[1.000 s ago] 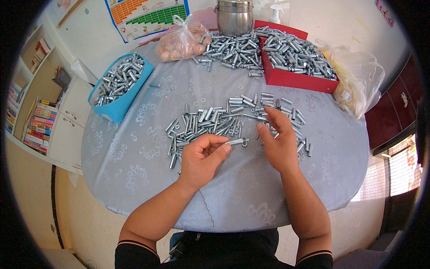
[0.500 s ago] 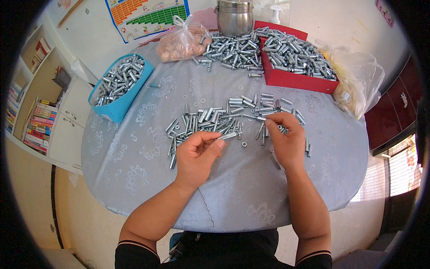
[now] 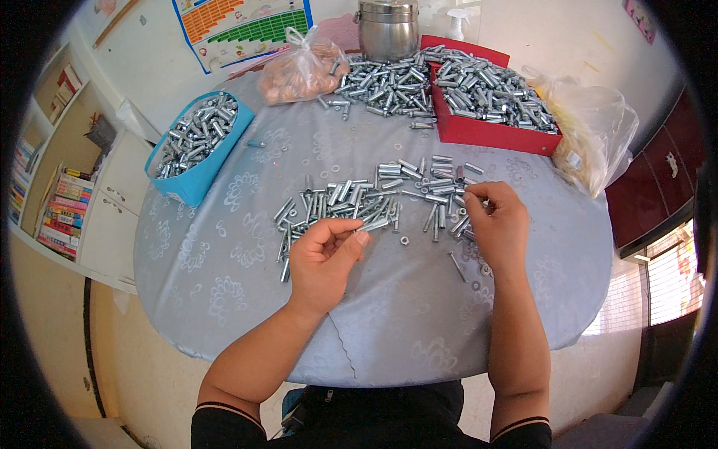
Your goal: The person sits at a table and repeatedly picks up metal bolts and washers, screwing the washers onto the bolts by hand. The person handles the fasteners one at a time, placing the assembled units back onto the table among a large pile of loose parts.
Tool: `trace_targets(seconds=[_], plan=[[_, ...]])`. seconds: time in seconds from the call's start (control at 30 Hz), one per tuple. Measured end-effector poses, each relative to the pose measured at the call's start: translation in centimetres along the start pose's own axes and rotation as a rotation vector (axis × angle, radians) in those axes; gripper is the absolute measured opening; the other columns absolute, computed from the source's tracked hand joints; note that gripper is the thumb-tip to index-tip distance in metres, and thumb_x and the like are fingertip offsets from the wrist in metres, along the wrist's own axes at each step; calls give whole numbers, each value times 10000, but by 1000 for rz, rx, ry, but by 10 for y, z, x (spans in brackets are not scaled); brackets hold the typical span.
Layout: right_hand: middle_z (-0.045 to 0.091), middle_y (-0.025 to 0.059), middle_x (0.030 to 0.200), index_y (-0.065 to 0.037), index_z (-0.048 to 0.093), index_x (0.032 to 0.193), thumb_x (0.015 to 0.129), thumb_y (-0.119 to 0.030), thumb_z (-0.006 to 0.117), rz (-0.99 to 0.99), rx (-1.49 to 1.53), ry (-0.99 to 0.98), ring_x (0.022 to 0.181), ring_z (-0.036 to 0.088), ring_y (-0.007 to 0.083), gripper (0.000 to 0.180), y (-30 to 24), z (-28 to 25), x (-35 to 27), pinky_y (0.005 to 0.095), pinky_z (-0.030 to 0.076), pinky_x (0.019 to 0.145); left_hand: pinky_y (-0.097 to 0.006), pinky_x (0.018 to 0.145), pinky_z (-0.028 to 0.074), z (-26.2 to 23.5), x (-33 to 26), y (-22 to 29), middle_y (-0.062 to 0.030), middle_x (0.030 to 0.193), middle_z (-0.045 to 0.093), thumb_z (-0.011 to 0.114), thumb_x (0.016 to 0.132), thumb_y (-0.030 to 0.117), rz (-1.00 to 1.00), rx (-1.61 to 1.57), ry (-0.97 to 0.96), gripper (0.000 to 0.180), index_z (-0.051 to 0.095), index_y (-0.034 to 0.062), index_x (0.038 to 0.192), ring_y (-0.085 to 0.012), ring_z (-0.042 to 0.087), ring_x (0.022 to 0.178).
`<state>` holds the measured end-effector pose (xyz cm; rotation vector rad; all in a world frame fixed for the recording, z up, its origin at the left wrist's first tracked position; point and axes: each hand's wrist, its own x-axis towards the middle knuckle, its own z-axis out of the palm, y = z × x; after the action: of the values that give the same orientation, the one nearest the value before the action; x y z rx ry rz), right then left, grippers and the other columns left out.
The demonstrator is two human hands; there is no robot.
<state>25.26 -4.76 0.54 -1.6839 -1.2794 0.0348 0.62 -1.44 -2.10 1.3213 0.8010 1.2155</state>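
My left hand point(image 3: 323, 258) pinches a shiny metal sleeve point(image 3: 375, 224) between thumb and fingers, at the near edge of a loose pile of bolts and sleeves point(image 3: 336, 198). Farther right, my right hand point(image 3: 499, 223) has its thumb and forefinger closed over the right part of the loose pieces. Whatever lies between those fingertips is hidden. A single bolt point(image 3: 458, 266) rests on the cloth left of the right wrist, and a nut point(image 3: 404, 241) lies between the hands. Washers point(image 3: 476, 285) lie beside the right wrist.
A blue box point(image 3: 196, 187) of assembled expansion bolts stands at the left. At the back are a knotted plastic bag point(image 3: 295, 78), a heap of bolts point(image 3: 385, 86), a steel pot point(image 3: 388, 30), a filled red box point(image 3: 493, 133) and a clear bag point(image 3: 591, 142). A grey patterned cloth point(image 3: 224, 254) covers the table.
My right hand has moved right, away from the middle of the loose pieces, uncovering the bolt and washers near its wrist. My left hand still holds the sleeve, nearly in the same place.
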Motion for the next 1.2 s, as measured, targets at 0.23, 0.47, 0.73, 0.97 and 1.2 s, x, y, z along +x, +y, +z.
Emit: trace_targets(seconds=[0.23, 0.47, 0.73, 0.97, 1.2], plan=[[647, 134, 791, -17, 684, 823, 777, -69, 668, -42, -43, -59, 758, 613, 301, 72, 4, 2, 0, 385, 480, 713, -237, 627, 514, -3, 1, -3, -94, 863, 697, 665, 884, 47, 15, 17, -21, 160, 653, -3, 1035, -107, 629, 729], [646, 133, 795, -18, 685, 819, 777, -78, 669, -37, -56, -66, 783, 614, 308, 75, 3, 2, -1, 390, 478, 734, -239, 632, 514, -2, 1, -4, -96, 877, 698, 666, 886, 49, -7, 6, -26, 162, 647, -4, 1038, -110, 637, 765], [631, 129, 783, -38, 695, 815, 742, -80, 688, -149, -107, -212, 799, 604, 324, 85, 7, 4, -3, 404, 476, 732, -240, 629, 515, 0, 1, -1, -96, 874, 698, 661, 886, 42, -15, 25, -20, 154, 648, -5, 1032, -110, 634, 737], [604, 126, 797, -60, 701, 801, 725, -104, 690, -308, -165, -423, 796, 598, 330, 88, 2, 10, -11, 434, 475, 727, -237, 625, 513, 0, 1, -4, -97, 874, 697, 657, 888, 43, 8, 0, -31, 152, 651, -2, 1034, -107, 635, 736], [582, 116, 775, -61, 685, 765, 713, -99, 679, -211, -284, -356, 799, 592, 323, 65, 3, 1, -9, 426, 479, 724, -237, 626, 512, -1, 1, -3, -94, 872, 694, 657, 887, 46, 2, 1, -24, 153, 651, -1, 1032, -107, 634, 740]])
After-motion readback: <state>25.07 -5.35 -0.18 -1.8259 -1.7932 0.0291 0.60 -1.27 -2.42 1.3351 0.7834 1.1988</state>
